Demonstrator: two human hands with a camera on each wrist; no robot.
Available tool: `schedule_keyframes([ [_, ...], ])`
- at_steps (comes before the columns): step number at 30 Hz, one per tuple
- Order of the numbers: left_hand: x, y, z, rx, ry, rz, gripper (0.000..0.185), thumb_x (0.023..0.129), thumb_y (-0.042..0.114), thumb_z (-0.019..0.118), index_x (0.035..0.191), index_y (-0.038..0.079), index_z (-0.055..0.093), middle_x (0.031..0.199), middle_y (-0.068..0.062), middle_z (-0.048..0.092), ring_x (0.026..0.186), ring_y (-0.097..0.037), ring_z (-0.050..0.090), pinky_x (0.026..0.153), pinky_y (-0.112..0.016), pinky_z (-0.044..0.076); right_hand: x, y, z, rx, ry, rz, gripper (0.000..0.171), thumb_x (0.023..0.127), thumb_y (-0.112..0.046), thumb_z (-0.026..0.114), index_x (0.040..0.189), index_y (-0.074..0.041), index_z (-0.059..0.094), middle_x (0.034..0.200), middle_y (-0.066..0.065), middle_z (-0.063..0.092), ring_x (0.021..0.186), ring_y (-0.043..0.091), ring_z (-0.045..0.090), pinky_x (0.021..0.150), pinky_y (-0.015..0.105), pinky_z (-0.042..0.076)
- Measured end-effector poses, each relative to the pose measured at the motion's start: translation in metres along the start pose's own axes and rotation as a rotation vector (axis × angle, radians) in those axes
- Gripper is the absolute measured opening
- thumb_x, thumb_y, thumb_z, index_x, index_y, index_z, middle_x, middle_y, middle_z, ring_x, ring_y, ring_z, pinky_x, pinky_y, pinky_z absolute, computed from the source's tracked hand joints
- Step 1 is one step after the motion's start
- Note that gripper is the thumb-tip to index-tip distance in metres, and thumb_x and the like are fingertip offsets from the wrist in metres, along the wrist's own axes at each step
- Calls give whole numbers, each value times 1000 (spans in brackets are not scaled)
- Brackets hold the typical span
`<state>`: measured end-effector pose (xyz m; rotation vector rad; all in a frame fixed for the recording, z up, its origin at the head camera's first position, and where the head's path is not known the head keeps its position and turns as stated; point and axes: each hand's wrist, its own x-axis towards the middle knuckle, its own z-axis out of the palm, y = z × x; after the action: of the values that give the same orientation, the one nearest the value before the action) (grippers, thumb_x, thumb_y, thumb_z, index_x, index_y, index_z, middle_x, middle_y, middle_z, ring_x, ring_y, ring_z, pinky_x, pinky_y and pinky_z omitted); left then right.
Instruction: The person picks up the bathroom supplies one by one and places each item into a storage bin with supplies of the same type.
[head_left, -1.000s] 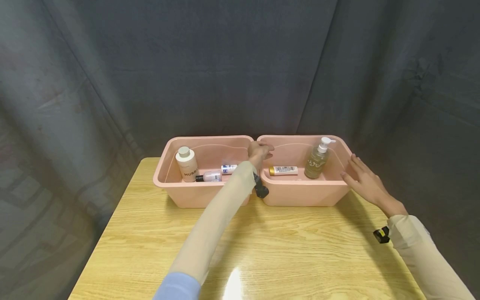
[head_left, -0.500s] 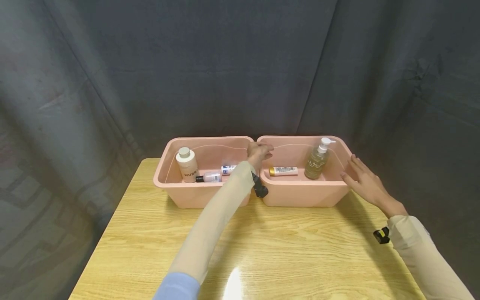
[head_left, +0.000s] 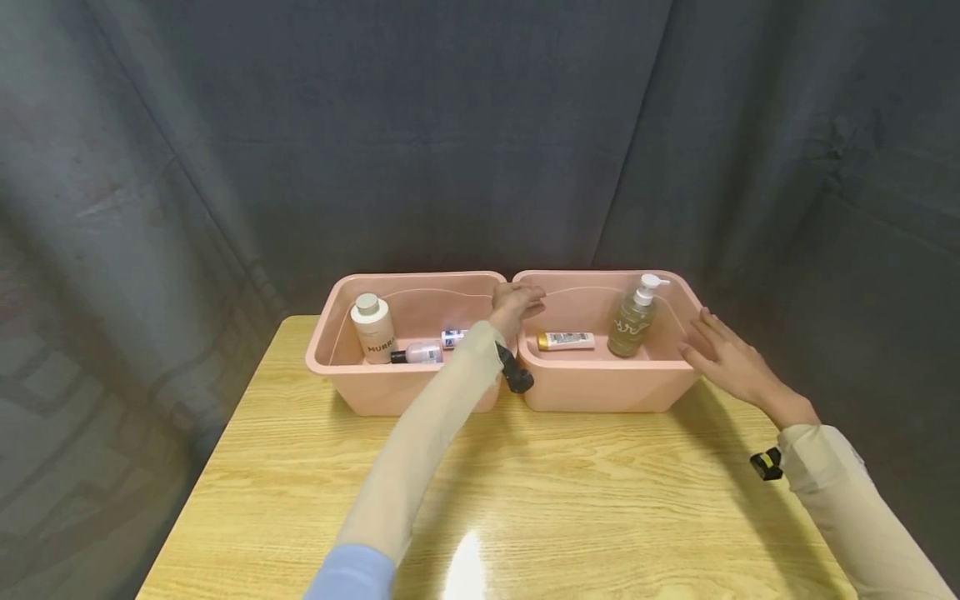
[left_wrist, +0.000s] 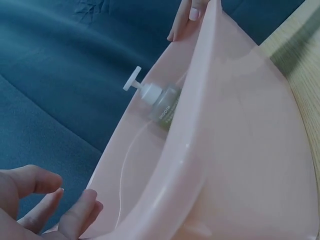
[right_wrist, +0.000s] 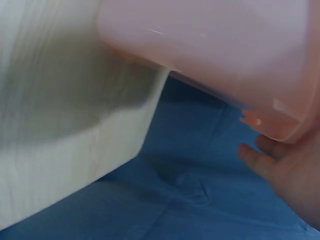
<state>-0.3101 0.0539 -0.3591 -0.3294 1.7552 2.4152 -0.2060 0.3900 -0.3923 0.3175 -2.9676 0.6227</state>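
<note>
Left hand [head_left: 516,300] fingers loosely apart over right pink bin's [head_left: 600,392] inner rim; right hand [head_left: 723,360] flat against its outer end. Risk: jolting could topple pump bottle [head_left: 634,318].

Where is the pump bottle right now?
In the head view, the pump bottle stands upright inside the right pink bin, right of the lying tube.

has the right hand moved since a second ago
Barely. The right hand rests at the right bin's outer end wall as before, its wrist shifted slightly up and away from the table edge.
</note>
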Motion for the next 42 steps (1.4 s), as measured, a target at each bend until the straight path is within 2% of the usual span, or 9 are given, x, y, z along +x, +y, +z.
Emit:
schedule_keyframes([
  [4, 2, 0, -3, -71, -59, 1, 12, 83, -16, 64, 85, -4, 62, 85, -14, 64, 69, -18, 63, 88, -39, 55, 4, -4, -9, 7, -84, 10, 74, 101, -44, 50, 151, 6, 30, 159, 31, 8, 139, 57, 17, 102, 75, 20],
  [8, 2, 1, -8, -115, -110, -1, 11, 85, -17, 62, 94, -12, 64, 83, -13, 63, 69, -17, 64, 90, -39, 54, 8, -9, -16, -12, -146, 0, 75, 100, -44, 52, 149, 9, 32, 156, 37, 10, 136, 62, 17, 102, 76, 21],
  [13, 1, 4, -13, -85, -131, -5, 31, 88, -16, 62, 119, -18, 60, 107, -26, 67, 88, -28, 71, 87, -34, 55, 14, -16, -24, -44, -182, -17, 72, 99, -43, 53, 143, 12, 40, 150, 44, 16, 133, 67, 14, 100, 79, 18],
  [17, -2, 8, -16, -77, -169, -1, 37, 91, -12, 61, 127, -17, 56, 124, -32, 60, 114, -41, 61, 87, -34, 55, 19, -20, -29, -76, -209, -27, 69, 98, -42, 55, 139, 12, 45, 147, 46, 19, 131, 69, 16, 96, 81, 21],
  [24, -7, 19, -25, -34, -221, -31, 34, 94, -4, 61, 127, -12, 58, 124, -30, 61, 116, -40, 60, 83, -30, 57, 26, -21, -34, -119, -219, -109, 56, 99, -34, 58, 130, 12, 55, 143, 46, 30, 129, 68, 23, 97, 78, 27],
  [29, -11, 27, -34, -21, -252, -42, 36, 95, 0, 61, 130, -9, 57, 112, -20, 68, 117, -38, 60, 92, -37, 53, 31, -24, -36, -130, -208, -147, 54, 100, -31, 56, 129, 14, 55, 140, 46, 34, 127, 69, 26, 98, 76, 28],
  [32, -14, 30, -40, -3, -260, -34, 35, 96, 1, 61, 130, -8, 58, 113, -17, 68, 120, -40, 58, 96, -42, 51, 35, -26, -37, -147, -177, -201, 49, 99, -24, 58, 126, 17, 56, 135, 44, 43, 123, 65, 39, 96, 72, 36],
  [36, -18, 34, -49, 63, -266, 20, 30, 97, 3, 61, 125, -7, 62, 123, -22, 63, 115, -39, 61, 94, -43, 52, 38, -30, -38, -139, -117, -242, 42, 96, -17, 63, 123, 15, 59, 119, 36, 60, 104, 52, 60, 87, 64, 48],
  [42, -25, 42, -64, 220, -244, 146, 26, 96, 7, 64, 119, -4, 66, 120, -23, 64, 100, -32, 69, 88, -41, 56, 41, -36, -42, -113, -69, -242, 36, 97, -16, 63, 122, 10, 63, 105, 31, 68, 92, 46, 67, 77, 61, 52],
])
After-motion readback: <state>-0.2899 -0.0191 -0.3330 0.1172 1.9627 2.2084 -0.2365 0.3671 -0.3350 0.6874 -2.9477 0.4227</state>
